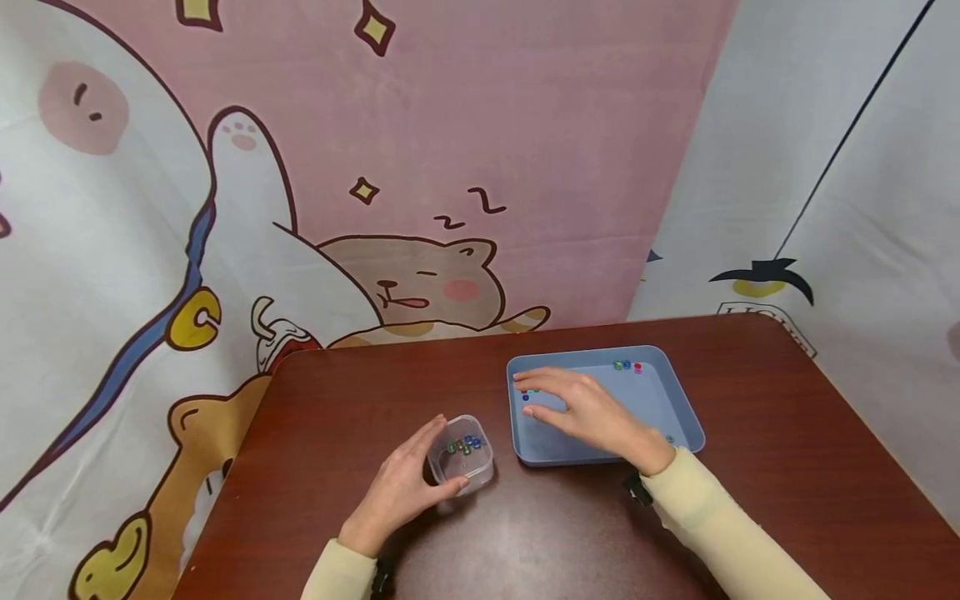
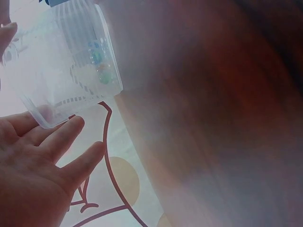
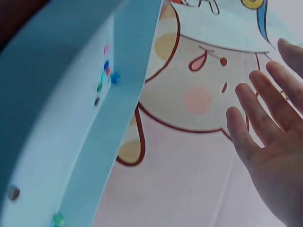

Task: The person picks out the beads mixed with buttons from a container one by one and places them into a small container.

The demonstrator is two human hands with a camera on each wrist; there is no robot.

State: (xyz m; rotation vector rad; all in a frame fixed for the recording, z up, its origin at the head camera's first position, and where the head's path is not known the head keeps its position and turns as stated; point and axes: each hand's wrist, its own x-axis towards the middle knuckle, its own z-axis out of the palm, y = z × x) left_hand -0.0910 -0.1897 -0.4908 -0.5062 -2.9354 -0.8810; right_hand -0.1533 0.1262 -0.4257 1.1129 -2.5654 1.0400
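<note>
In the head view, my left hand holds a small clear plastic box, fingers along its far left side and thumb at the near rim. Several small shiny beads, green and blue, lie inside it. The left wrist view shows my fingers against the see-through box. My right hand hovers over the left part of a shallow blue tray, fingers spread and nothing between them. Beads lie in the tray near its left side, partly behind my fingers; others are by its far edge. One bead sits near the right corner.
Both tray and box stand on a dark red-brown table, the box left of the tray. A printed cartoon cloth hangs right behind the table, with a pale cloth on the right.
</note>
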